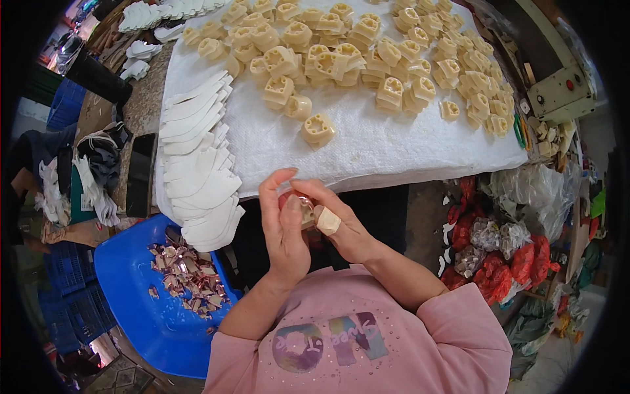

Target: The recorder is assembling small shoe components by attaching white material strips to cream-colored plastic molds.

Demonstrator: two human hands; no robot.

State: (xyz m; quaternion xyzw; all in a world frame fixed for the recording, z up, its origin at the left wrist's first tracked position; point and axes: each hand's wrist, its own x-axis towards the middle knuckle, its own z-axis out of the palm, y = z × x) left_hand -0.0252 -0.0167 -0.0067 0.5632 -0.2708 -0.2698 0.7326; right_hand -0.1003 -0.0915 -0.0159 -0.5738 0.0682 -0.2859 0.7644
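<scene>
In front of my chest, both hands are closed around one small part (306, 209), cream with a shiny reddish edge; fingers cover most of it. My left hand (286, 233) grips it from the left, thumb against its face. From the other side my right hand (346, 226) holds it, with a beige wrap (328, 222) around the thumb. Just beyond, a single cream plastic piece (318, 130) with a hollow, notched opening sits on the white woven sheet (367, 157). Many similar cream pieces (328, 62) are heaped behind it. Overlapping white curved strips (200, 171) line the sheet's left side.
A blue basin (141, 315) with shiny pinkish-brown pieces (190, 276) stands at the lower left. Beside the strips lies a dark phone (141, 174). A grey machine box (561, 92) is at far right. Red and clear plastic bags (502, 256) lie below the table's right side.
</scene>
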